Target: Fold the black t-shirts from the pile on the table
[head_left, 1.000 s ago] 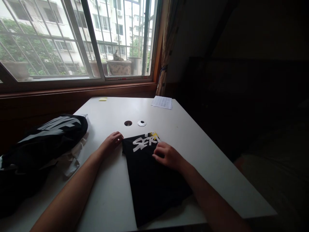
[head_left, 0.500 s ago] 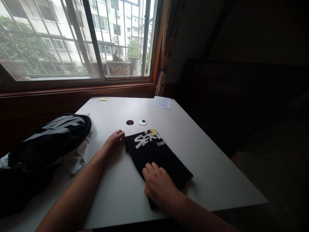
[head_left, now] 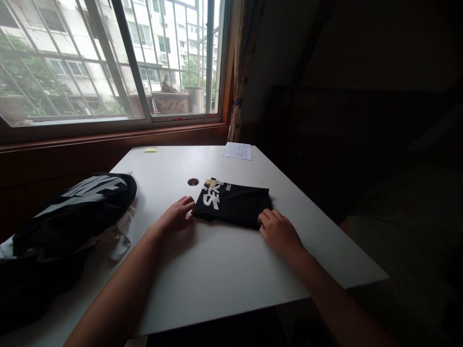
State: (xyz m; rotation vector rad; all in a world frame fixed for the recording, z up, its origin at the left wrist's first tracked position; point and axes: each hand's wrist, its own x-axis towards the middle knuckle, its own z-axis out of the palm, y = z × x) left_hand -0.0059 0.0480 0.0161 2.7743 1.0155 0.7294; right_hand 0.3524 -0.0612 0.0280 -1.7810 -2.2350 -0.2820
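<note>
White counter (head_left: 224, 270) gave room between front edge (head_left: 253, 308) and folded black garment (head_left: 238, 207) mid-surface. I saw left hand (head_left: 179, 212) and right hand (head_left: 280, 231) pinching its near corners. Garment lay crosswise; half-second earlier, lengthwise.

Sliding window (head_left: 132, 62) ahead and to my left, metal bars (head_left: 186, 29) outside it. Beyond: pale building (head_left: 139, 33), green trees (head_left: 32, 79), planter (head_left: 171, 102) near the glass. Wood sill (head_left: 115, 137) underneath, dark brown wall (head_left: 79, 158) below that. Curtain (head_left: 235, 118) gathered and tied at the window's right edge. White tabletop (head_left: 217, 274) in front of me, catching the daylight. Right side of my view: deep shadow, too dim to read details.
</note>
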